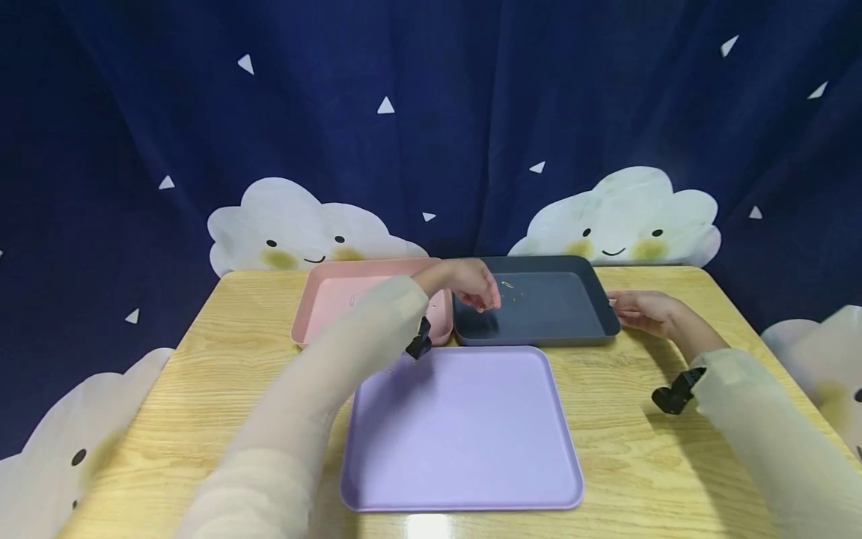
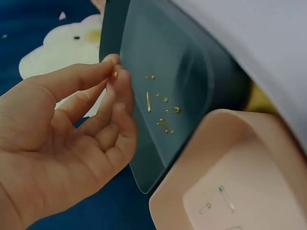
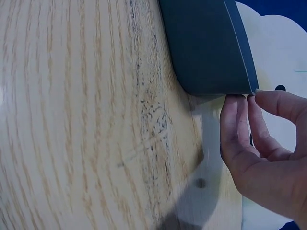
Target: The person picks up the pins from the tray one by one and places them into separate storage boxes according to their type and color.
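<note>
Over the dark grey tray (image 1: pixel 552 299), my left hand (image 1: pixel 474 283) pinches a small gold safety pin (image 2: pixel 115 74) between thumb and fingertips; most of the pin is hidden by the fingers. Several gold safety pins (image 2: pixel 173 109) lie scattered on the tray floor below. My right hand (image 1: pixel 649 311) is at the tray's right end, its thumb (image 3: pixel 276 101) at the rim and its curled fingers against the outer wall. Beside the dark tray stands a pink tray (image 1: pixel 323 292) with several silver safety pins (image 2: pixel 226 199) in it.
A flat lilac tray (image 1: pixel 465 434) lies in front of the two deeper trays on the wooden table (image 1: pixel 626 449). Behind the table hangs a dark blue curtain (image 1: pixel 444 112) with clouds. My left forearm passes over the pink tray and covers part of it.
</note>
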Tool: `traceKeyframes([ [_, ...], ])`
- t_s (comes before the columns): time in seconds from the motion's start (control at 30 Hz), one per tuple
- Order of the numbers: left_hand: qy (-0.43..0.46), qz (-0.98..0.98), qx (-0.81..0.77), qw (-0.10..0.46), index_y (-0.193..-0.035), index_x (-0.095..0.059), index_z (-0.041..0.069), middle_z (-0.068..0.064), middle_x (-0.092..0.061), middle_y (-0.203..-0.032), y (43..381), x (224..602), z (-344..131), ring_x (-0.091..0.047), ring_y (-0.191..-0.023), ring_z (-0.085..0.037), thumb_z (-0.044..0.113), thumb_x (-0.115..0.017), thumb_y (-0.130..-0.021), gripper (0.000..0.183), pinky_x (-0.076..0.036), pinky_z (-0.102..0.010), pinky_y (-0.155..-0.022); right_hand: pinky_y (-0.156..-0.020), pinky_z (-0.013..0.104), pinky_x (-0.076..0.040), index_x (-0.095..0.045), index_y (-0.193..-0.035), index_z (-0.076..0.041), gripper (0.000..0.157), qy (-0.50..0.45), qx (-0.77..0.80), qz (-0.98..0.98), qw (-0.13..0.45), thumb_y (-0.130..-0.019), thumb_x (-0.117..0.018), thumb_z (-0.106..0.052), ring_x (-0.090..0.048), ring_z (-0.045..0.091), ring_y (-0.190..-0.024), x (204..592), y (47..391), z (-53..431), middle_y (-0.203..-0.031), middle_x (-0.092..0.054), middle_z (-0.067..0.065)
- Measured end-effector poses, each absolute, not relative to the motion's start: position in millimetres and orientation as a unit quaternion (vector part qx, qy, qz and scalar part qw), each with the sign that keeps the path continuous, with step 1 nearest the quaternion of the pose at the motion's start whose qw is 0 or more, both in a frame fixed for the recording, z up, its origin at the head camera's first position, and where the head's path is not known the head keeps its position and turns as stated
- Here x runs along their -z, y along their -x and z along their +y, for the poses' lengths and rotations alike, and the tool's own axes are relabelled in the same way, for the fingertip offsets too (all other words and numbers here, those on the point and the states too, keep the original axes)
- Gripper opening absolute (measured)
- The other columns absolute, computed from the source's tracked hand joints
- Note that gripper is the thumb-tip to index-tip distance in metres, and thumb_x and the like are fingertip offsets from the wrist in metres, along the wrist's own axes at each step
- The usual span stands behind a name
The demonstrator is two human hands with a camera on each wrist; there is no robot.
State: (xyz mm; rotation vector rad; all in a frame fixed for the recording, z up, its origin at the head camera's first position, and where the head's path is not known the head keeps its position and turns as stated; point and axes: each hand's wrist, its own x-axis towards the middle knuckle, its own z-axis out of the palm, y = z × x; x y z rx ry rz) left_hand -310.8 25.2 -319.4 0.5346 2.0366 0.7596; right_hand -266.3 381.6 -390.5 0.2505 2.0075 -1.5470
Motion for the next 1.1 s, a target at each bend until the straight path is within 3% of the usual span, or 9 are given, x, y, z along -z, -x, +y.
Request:
traceKeyframes([
  [0.3,-0.188,0.837,-0.270,0.438,-0.110,-0.069,0.005,0.000,-0.067,-0.080,330.9,323.9,54.3,-0.059,-0.074,-0.010,0.007,-0.062,-0.091,0.020,-0.046,-0.022,-0.065,-0.080,0.013,-0.052,-0.008,-0.150,0.009,0.068,-0.088,0.573,0.760,0.295,-0.098,-0.047,-0.011,-0.060,-0.006,-0.087,388.9,265.9,381.6,-0.089,-0.062,-0.023],
  [0.4,-0.194,0.837,-0.261,0.439,-0.098,-0.074,0.012,0.000,-0.071,-0.080,365.0,365.8,74.1,-0.063,-0.070,-0.009,0.008,-0.064,-0.088,0.014,-0.050,-0.021,-0.059,-0.080,0.013,-0.052,-0.007,-0.150,0.009,0.069,-0.088,0.573,0.759,0.297,-0.099,-0.047,-0.012,-0.059,-0.006,-0.087,389.0,267.3,382.0,-0.089,-0.061,-0.023],
  [0.53,-0.189,0.844,-0.259,0.430,-0.095,-0.075,0.019,0.003,-0.075,-0.086,418.2,440.9,106.3,-0.069,-0.079,-0.010,0.011,-0.066,-0.087,0.015,-0.057,-0.026,-0.066,-0.081,0.013,-0.051,-0.007,-0.151,0.007,0.067,-0.093,0.571,0.760,0.296,-0.099,-0.046,-0.011,-0.058,-0.006,-0.087,389.9,267.8,381.4,-0.089,-0.061,-0.024],
  [0.6,-0.180,0.852,-0.263,0.416,-0.099,-0.075,0.021,0.005,-0.075,-0.091,430.0,461.3,117.9,-0.070,-0.084,-0.010,0.011,-0.065,-0.088,0.017,-0.057,-0.028,-0.071,-0.080,0.013,-0.051,-0.007,-0.151,0.007,0.067,-0.097,0.567,0.764,0.294,-0.099,-0.045,-0.012,-0.058,-0.006,-0.086,390.3,266.9,381.3,-0.088,-0.060,-0.024],
  [0.67,-0.183,0.852,-0.276,0.406,-0.097,-0.075,0.021,0.005,-0.075,-0.089,433.9,465.9,119.1,-0.070,-0.082,-0.010,0.012,-0.066,-0.088,0.015,-0.057,-0.027,-0.068,-0.080,0.013,-0.052,-0.008,-0.151,0.006,0.067,-0.099,0.565,0.765,0.294,-0.099,-0.045,-0.011,-0.058,-0.006,-0.086,389.0,266.7,379.6,-0.088,-0.060,-0.023],
  [0.73,-0.179,0.849,-0.289,0.405,-0.096,-0.074,0.023,0.006,-0.074,-0.089,421.0,449.6,112.8,-0.069,-0.081,-0.008,0.014,-0.069,-0.087,0.014,-0.057,-0.026,-0.068,-0.080,0.013,-0.051,-0.008,-0.151,0.006,0.067,-0.098,0.562,0.765,0.297,-0.099,-0.045,-0.011,-0.058,-0.006,-0.086,388.3,266.4,378.6,-0.088,-0.059,-0.024],
  [0.87,-0.211,0.841,-0.315,0.386,-0.111,-0.071,0.012,-0.006,-0.073,-0.106,350.1,369.0,80.1,-0.067,-0.089,-0.011,0.013,-0.064,-0.091,0.021,-0.054,-0.028,-0.077,-0.081,0.013,-0.052,-0.010,-0.151,0.005,0.065,-0.099,0.564,0.765,0.296,-0.099,-0.044,-0.011,-0.059,-0.006,-0.086,388.1,265.3,378.1,-0.088,-0.061,-0.023],
  [0.97,-0.244,0.837,-0.335,0.358,-0.121,-0.065,0.003,-0.015,-0.067,-0.119,310.2,333.0,58.5,-0.063,-0.091,-0.013,0.012,-0.058,-0.095,0.029,-0.052,-0.032,-0.084,-0.080,0.013,-0.052,-0.011,-0.151,0.006,0.065,-0.099,0.565,0.765,0.292,-0.099,-0.046,-0.011,-0.059,-0.005,-0.086,388.3,264.8,379.1,-0.088,-0.062,-0.023],
  [1.1,-0.271,0.831,-0.361,0.324,-0.118,-0.067,0.004,-0.015,-0.069,-0.115,298.3,337.8,38.0,-0.063,-0.085,-0.009,0.017,-0.059,-0.095,0.027,-0.054,-0.032,-0.084,-0.079,0.013,-0.052,-0.013,-0.151,0.006,0.066,-0.098,0.567,0.766,0.288,-0.098,-0.048,-0.011,-0.059,-0.005,-0.085,387.4,264.5,380.5,-0.087,-0.062,-0.022],
])
